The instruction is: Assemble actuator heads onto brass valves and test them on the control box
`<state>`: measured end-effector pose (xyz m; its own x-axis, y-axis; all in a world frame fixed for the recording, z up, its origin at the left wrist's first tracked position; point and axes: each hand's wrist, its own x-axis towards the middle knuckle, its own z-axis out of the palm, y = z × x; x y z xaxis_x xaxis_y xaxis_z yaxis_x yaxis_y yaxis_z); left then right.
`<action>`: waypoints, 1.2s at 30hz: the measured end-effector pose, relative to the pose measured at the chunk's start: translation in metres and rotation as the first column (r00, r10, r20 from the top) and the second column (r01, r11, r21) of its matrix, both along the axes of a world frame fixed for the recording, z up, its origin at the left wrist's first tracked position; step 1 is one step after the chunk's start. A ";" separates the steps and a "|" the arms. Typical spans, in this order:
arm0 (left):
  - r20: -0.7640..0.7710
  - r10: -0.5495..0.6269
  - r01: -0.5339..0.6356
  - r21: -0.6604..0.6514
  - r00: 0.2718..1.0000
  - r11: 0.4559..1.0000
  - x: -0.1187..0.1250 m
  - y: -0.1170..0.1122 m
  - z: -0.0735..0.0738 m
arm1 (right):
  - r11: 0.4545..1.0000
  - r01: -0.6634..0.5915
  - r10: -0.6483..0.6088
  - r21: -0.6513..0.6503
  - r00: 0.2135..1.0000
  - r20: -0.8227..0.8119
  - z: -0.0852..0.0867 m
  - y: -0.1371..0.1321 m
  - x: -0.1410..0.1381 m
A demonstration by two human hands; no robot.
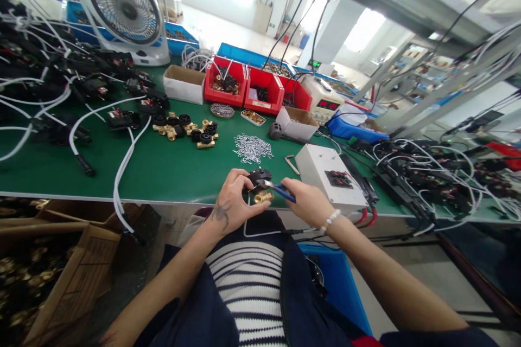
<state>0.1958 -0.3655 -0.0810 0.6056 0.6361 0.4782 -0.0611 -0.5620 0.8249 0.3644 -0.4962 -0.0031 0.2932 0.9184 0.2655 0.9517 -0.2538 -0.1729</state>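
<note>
My left hand (235,195) is closed around a small brass valve with a black top (260,187), held just over the front edge of the green table (171,168). My right hand (310,201) grips blue-handled pliers (280,191) whose jaws touch the valve. A pile of small silver wire clips (252,148) lies on the mat just behind my hands. A thin white wire loops down from the valve toward my lap.
A group of brass valves with black caps (187,129) sits mid-table. Red bins (243,87), cardboard boxes (184,83), a white fan (124,8) and a white test box (330,178) stand around. Black parts with white cables (61,97) crowd the left; wired parts (439,173) fill the right.
</note>
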 end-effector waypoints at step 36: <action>-0.010 -0.020 0.020 -0.034 1.000 0.999 -0.001 0.004 0.002 | 0.998 -0.012 0.007 0.059 0.996 0.092 0.001 0.003 -0.005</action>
